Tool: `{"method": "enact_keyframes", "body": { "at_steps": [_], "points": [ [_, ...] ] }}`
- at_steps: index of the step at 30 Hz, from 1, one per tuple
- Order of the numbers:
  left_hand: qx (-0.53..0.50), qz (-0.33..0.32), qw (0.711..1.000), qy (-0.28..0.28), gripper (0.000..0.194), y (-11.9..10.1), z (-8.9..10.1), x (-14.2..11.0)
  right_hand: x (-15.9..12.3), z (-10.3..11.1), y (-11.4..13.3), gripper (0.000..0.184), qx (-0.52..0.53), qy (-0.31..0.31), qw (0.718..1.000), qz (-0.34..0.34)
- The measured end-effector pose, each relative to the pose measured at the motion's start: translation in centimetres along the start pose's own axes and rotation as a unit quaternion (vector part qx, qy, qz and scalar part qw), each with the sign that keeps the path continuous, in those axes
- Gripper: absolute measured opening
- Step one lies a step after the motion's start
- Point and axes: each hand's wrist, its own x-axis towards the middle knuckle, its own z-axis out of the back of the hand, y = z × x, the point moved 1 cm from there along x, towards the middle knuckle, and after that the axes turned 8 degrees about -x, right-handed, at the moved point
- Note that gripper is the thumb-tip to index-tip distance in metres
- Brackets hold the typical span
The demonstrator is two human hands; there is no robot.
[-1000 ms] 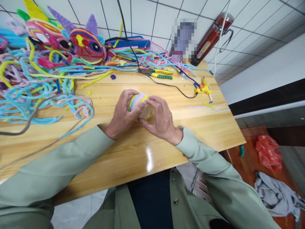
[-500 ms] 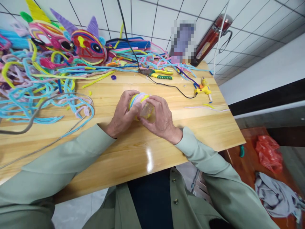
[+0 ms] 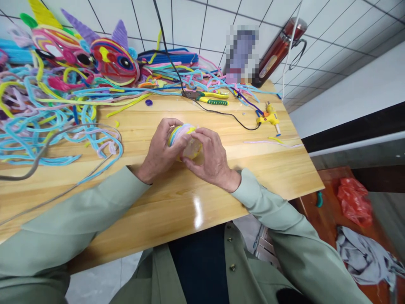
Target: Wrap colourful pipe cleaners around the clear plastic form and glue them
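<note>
Left hand [image 3: 160,150] curls around the striped round piece [image 3: 180,134], thumb across it; right hand [image 3: 213,158] half-curled, thumb and fingers gripping its right side. Wrists angle inward, piece between hands over the table [image 3: 177,207].

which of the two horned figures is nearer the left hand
The purple-horned figure, just right of the yellow-horned figure; that one sits farther from the left hand.

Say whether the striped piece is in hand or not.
In hand: left hand and right hand hold the striped piece between them.
</note>
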Motion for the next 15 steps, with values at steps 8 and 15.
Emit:
{"method": "enact_keyframes", "body": {
  "at_steps": [8,15],
  "points": [
    [0.001,0.027,1.0,-0.008,0.043,-0.52,-0.13,0.08,-0.05,0.26,0.13,0.063,-0.012,0.078,0.996,-0.042],
    [-0.037,0.036,0.999,-0.014,0.049,-0.27,-0.22,0.05,0.01,0.05,0.06,0.058,-0.017,0.007,1.0,0.003]
  ]
}}
